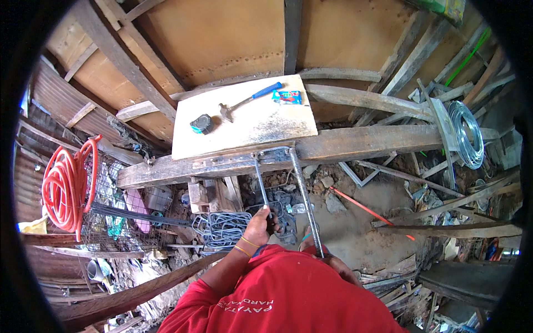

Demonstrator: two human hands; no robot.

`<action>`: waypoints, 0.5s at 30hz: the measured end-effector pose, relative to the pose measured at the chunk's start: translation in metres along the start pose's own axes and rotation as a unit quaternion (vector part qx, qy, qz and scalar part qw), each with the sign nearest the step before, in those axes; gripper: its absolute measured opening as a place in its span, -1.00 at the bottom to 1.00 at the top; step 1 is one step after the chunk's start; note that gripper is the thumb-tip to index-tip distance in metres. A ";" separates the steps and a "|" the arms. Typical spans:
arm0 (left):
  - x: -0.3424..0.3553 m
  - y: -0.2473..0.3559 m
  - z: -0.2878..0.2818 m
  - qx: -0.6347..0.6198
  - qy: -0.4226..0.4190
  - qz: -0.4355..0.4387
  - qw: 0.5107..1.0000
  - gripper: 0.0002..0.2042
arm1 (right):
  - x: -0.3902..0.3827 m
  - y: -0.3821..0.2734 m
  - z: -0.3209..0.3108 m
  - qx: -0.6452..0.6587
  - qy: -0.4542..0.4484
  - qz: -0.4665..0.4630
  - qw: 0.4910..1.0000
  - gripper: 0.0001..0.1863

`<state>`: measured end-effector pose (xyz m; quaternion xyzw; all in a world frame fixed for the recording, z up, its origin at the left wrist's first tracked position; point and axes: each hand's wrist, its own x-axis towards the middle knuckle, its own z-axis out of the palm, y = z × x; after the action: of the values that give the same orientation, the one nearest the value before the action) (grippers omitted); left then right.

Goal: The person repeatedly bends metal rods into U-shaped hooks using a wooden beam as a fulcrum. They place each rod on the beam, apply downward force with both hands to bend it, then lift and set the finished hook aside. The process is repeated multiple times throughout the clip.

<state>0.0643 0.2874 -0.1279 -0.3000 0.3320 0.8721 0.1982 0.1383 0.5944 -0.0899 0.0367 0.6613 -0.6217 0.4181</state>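
Note:
My left hand (260,226) is closed on a thin steel rod (259,180), which runs up to a bending jig (222,160) on the heavy wooden beam (377,141). My right hand (325,258), partly hidden by my red shirt, grips a long metal bar (303,200) whose far end meets the jig. On a pale board (194,139) beyond the jig lie a tape measure (201,124), a blue-handled hammer (266,90) and a small colorful packet (287,97).
An orange hose coil (65,191) hangs at left beside a wire cage (114,233). Several bent steel loops (219,230) lie below the beam. A wire coil (466,139) hangs at right. Timbers (433,230) cross the lower right over dirt and rubble (361,238).

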 end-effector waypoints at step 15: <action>-0.076 0.127 0.004 0.069 -0.353 0.123 0.925 -0.52 | -0.024 -0.058 0.081 -0.101 0.207 0.016 0.973 -0.64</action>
<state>0.0501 0.1901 -0.0169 0.0848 0.3337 0.9142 0.2138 0.1620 0.5240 -0.0199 0.1323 0.7924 -0.5235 0.2838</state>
